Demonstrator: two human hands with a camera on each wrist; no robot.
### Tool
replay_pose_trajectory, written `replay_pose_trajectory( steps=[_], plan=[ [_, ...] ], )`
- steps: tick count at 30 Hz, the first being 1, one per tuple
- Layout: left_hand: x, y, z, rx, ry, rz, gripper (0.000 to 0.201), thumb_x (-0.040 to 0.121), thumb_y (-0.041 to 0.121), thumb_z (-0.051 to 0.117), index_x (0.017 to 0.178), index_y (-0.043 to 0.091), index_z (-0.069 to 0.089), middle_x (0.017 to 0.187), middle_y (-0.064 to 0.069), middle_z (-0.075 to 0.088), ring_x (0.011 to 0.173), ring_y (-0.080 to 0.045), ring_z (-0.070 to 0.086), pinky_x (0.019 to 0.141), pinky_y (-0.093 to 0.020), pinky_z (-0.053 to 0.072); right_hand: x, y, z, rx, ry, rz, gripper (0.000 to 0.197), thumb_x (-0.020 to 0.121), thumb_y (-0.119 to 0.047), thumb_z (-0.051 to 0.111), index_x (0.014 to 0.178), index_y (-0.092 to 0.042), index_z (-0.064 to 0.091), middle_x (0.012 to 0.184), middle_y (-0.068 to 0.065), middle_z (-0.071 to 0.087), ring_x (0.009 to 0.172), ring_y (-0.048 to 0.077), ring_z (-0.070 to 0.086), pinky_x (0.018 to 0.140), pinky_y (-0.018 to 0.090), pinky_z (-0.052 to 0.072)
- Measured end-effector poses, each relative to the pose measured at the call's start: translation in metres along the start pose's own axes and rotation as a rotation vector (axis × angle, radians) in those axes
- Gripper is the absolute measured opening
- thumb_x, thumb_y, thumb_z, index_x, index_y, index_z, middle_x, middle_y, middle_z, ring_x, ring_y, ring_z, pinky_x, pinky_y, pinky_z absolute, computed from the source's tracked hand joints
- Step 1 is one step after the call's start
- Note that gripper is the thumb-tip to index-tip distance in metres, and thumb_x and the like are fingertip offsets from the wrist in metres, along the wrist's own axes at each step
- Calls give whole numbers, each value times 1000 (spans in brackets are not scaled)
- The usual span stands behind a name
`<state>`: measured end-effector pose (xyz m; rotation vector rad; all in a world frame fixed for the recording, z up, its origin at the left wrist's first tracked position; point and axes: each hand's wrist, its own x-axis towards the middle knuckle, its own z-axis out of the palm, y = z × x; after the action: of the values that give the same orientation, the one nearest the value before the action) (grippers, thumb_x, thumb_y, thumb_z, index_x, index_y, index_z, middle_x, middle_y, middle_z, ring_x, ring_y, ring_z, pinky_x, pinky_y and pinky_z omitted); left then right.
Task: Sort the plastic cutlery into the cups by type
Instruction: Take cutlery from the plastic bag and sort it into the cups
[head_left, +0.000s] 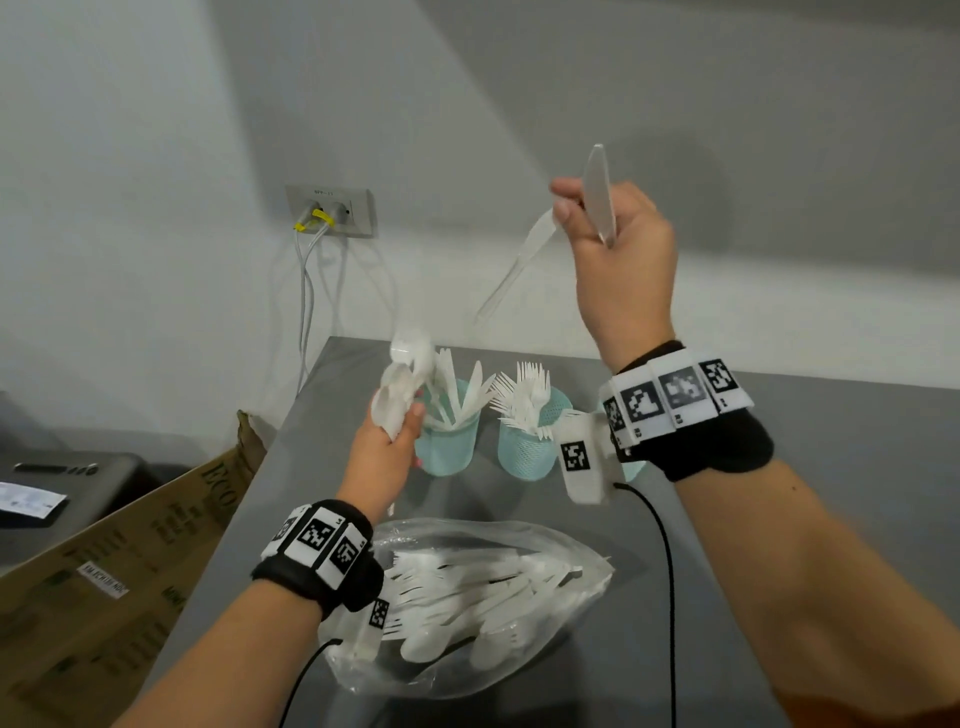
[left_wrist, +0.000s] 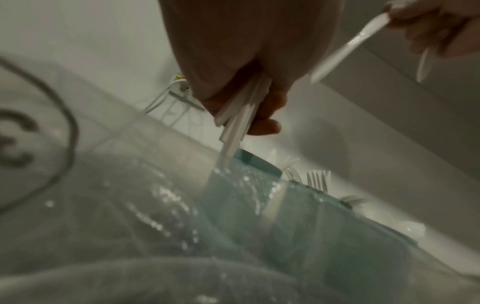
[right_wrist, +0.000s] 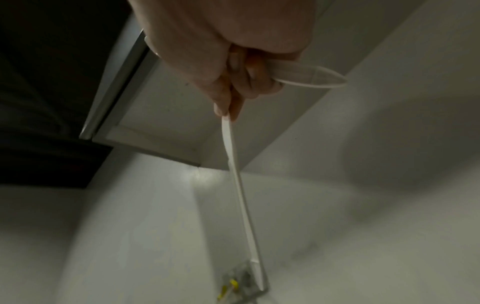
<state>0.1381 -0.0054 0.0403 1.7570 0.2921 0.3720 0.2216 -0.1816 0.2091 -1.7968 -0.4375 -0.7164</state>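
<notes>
Looking down from the head view, the left hand (head_left: 387, 452) sits at centre frame, fingers curled round a bunch of white spoons (head_left: 402, 387), bowls up, just beside the left cup (head_left: 449, 441). That teal cup holds knives standing upright; the middle cup (head_left: 527, 447) to its right bristles with forks. A third cup (head_left: 631, 470) barely shows behind the right wrist band (its contents are hidden here). The right hand (head_left: 621, 260), raised in the upper right of the frame, grips two knives: one knife (head_left: 511, 270) pinched at its end and slanting down to the left, the other knife (head_left: 600, 195) clasped in the fist and pointing up. At lower centre a clear bag (head_left: 467, 608) of unsorted cutlery lies on the grey table (head_left: 805, 441). A cardboard box (head_left: 119, 571) leans at the lower left, and a wall socket (head_left: 332, 210) with cables sits upper centre.

From the left wrist view, blurred, the spoon handles jut from the closed fingers (left_wrist: 267, 123) above the cup rim; the bag's plastic fills the lower frame.

From the right wrist view, thumb and fingertip pinch the long knife, which hangs toward the bottom of the frame, while the second blade pokes out to the right.
</notes>
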Motion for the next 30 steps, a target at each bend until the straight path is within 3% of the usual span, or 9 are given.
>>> replay_pose_trajectory(
  steps=[3, 7, 9, 12, 15, 19, 23, 25, 30],
  plan=[
    [2, 5, -5, -55, 47, 13, 20, 98, 30, 48, 113, 19, 56, 68, 2, 49, 42, 0, 45, 66, -41, 54, -22, 23, 22, -283, -161, -6, 17, 91, -18, 59, 103, -21, 72, 100, -7, 65, 84, 10, 59, 67, 21, 42],
    [6, 10, -5, -71, 47, 41, 13, 98, 28, 47, 108, 28, 56, 69, 3, 47, 44, 0, 45, 61, -35, 52, -72, 66, 53, -366, -507, 238, 26, 92, -31, 59, 110, -16, 70, 110, 7, 69, 102, 25, 64, 88, 39, 52],
    [6, 9, -5, -68, 42, 45, 13, 98, 28, 48, 108, 29, 56, 69, 3, 48, 44, 1, 45, 62, -36, 52, -84, 75, 61, -435, -629, 274, 28, 91, -37, 58, 106, -16, 70, 104, 8, 68, 95, 27, 65, 83, 39, 52],
    [6, 8, -5, -56, 44, 48, 22, 98, 28, 47, 119, 25, 54, 72, 4, 49, 46, 1, 47, 56, -25, 52, -79, 63, 66, -301, -569, 269, 43, 87, -49, 58, 121, -22, 58, 113, 2, 46, 82, 13, 57, 83, 33, 50],
    [7, 6, -7, -67, 46, 40, 28, 99, 27, 46, 125, 20, 53, 80, 3, 51, 56, -5, 49, 51, -17, 50, -61, 45, 67, 4, -418, 297, 31, 98, -44, 40, 114, -26, 59, 107, 1, 36, 84, 2, 48, 94, 28, 41],
    [9, 4, -8, -67, 59, 35, 32, 99, 29, 46, 127, 18, 54, 102, -29, 53, 66, -7, 49, 51, -15, 50, -55, 41, 73, 29, -370, 229, 33, 101, -40, 34, 107, -34, 65, 99, -1, 37, 100, 9, 40, 97, 21, 31],
    [7, 2, -5, -35, 44, 48, 34, 98, 30, 46, 129, 15, 52, 79, 4, 53, 58, -4, 51, 49, -11, 46, -73, 67, 88, -22, -500, 246, 27, 100, -32, 39, 112, -30, 63, 101, 5, 53, 84, 11, 52, 87, 33, 46],
    [8, -1, -5, -19, 40, 31, 35, 97, 32, 48, 126, 12, 53, 72, 7, 51, 49, 0, 50, 50, -13, 47, -80, 77, 92, -91, -577, 311, 25, 97, -25, 45, 112, -22, 65, 104, 8, 60, 83, 19, 55, 91, 41, 49],
    [7, -1, -4, -15, 24, 22, 35, 96, 32, 50, 124, 12, 53, 71, 7, 51, 51, 0, 49, 53, -14, 48, -87, 73, 85, -196, -518, 286, 35, 96, -34, 48, 127, -21, 56, 108, 2, 50, 106, 18, 46, 101, 31, 36]
  ],
)
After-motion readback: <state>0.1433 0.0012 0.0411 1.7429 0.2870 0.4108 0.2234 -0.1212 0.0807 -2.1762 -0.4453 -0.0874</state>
